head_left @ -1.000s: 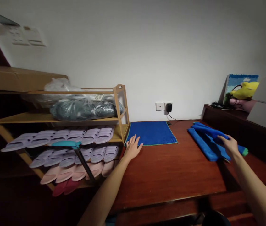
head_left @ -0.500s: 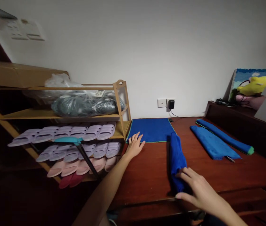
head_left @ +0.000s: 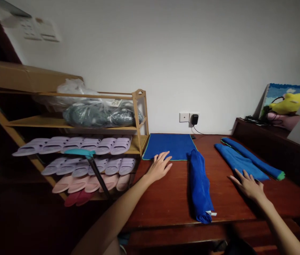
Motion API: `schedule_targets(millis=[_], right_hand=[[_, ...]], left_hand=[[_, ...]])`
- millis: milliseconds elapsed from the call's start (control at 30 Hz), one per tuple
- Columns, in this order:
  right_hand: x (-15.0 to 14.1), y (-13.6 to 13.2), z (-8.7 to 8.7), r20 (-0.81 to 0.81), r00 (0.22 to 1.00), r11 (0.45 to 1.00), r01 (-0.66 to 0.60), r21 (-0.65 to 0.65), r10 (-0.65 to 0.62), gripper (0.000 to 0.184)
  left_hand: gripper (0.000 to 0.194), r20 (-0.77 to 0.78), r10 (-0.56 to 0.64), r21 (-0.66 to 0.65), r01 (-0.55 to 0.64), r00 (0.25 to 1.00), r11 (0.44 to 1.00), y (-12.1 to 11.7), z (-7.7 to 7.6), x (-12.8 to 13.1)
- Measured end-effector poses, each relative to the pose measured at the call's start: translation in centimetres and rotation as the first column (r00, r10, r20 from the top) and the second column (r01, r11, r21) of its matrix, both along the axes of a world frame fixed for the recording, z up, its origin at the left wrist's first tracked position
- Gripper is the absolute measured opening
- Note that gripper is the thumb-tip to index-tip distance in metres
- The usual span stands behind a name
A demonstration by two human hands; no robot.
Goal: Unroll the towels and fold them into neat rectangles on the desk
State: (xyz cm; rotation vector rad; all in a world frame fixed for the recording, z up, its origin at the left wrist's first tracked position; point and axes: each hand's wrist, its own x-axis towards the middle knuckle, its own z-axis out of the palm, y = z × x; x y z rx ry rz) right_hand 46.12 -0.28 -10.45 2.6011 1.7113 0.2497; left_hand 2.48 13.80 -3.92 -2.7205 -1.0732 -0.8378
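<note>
My left hand (head_left: 161, 165) is open, fingers spread at the front edge of a flat blue cloth (head_left: 172, 145) with green edging. In front of me lies a rolled dark blue cloth (head_left: 200, 187), lengthwise, with a small white tag at its near end; neither hand touches it. My right hand (head_left: 249, 186) is open, its fingertips over the near end of a lighter blue folded cloth (head_left: 242, 161). Whether they press on it I cannot tell. Beside that cloth is a long blue roll (head_left: 256, 159) with a green end.
The reddish wooden table (head_left: 163, 209) meets the wall, where a black plug (head_left: 194, 119) sits in a socket. To the left, a wooden rack (head_left: 139, 138) holds several slippers (head_left: 106, 144) and plastic-wrapped goods (head_left: 102, 113). A yellow plush toy (head_left: 288, 103) stands on the dark ledge at right.
My right hand has let go of the rolled dark blue cloth and moved right to the lighter blue cloth. My left hand has shifted slightly right along the flat cloth's edge.
</note>
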Motion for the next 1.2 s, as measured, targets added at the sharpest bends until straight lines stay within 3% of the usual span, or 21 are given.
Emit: schedule_targets(millis=[100, 233, 300, 367, 433, 500, 567, 633, 700, 833, 1000, 1133, 1200], right_hand=[[1.7, 1.5, 0.2, -0.046, 0.998, 0.999, 0.032, -0.016, -0.033, 0.061], [3.6, 4.1, 0.7, -0.153, 0.985, 0.996, 0.074, -0.049, -0.081, 0.062], [3.5, 5.1, 1.0, -0.187, 0.970, 0.987, 0.154, -0.035, -0.158, 0.068], [1.9, 5.8, 1.8, -0.160, 0.966, 0.974, 0.215, 0.075, -0.201, 0.073], [-1.2, 6.2, 3.0, -0.072, 0.994, 0.965, 0.096, 0.246, -0.080, 0.067], [-5.1, 6.3, 4.3, 0.040, 0.966, 0.911, -0.255, 0.323, 0.256, 0.056], [-9.0, 6.2, 5.6, 0.124, 0.808, 0.765, -0.586, 0.268, 0.576, 0.064], [-11.8, 6.1, 6.5, 0.157, 0.668, 0.637, -0.742, 0.209, 0.727, 0.073], [-13.2, 6.0, 6.9, 0.141, 0.605, 0.581, -0.794, 0.179, 0.783, 0.069], [-13.3, 5.0, 7.0, 0.004, 0.567, 0.556, -0.810, 0.185, 0.824, 0.049], [-12.7, 1.8, 8.2, -0.155, 0.554, 0.575, -0.789, 0.216, 0.818, 0.053], [-12.9, -0.5, 9.3, -0.255, 0.571, 0.621, -0.754, 0.213, 0.780, 0.057], [-13.0, -1.2, 9.6, -0.292, 0.584, 0.646, -0.736, 0.203, 0.757, 0.048]], left_hand=[[0.033, 0.003, -0.089, -0.053, 0.089, 0.996, 0.995, -2.7, 1.8, 1.3], [0.051, -0.058, -0.276, -0.152, 0.265, 0.959, 0.952, -10.2, 3.7, 4.2], [0.069, -0.126, -0.405, -0.168, 0.383, 0.906, 0.908, -14.1, 3.6, 5.3], [0.072, -0.171, -0.425, -0.163, 0.400, 0.889, 0.902, -16.9, 3.0, 5.9], [0.064, -0.206, -0.394, -0.139, 0.372, 0.895, 0.918, -18.4, 2.1, 6.1], [0.053, -0.236, -0.364, -0.110, 0.348, 0.901, 0.931, -18.7, 1.4, 6.1], [0.043, -0.256, -0.355, -0.094, 0.342, 0.899, 0.935, -18.6, 1.0, 5.7], [0.037, -0.255, -0.366, -0.099, 0.353, 0.895, 0.931, -18.4, 1.0, 4.8], [0.034, -0.234, -0.379, -0.122, 0.360, 0.895, 0.925, -18.3, 1.2, 3.3], [0.041, -0.184, -0.374, -0.195, 0.339, 0.909, 0.920, -17.5, 1.7, -1.1], [0.054, -0.128, -0.303, -0.281, 0.258, 0.944, 0.924, -14.9, 2.1, -6.6], [0.051, -0.078, -0.257, -0.323, 0.219, 0.963, 0.921, -14.0, 3.2, -8.7], [0.049, -0.053, -0.217, -0.322, 0.189, 0.975, 0.928, -14.0, 3.8, -8.9]])
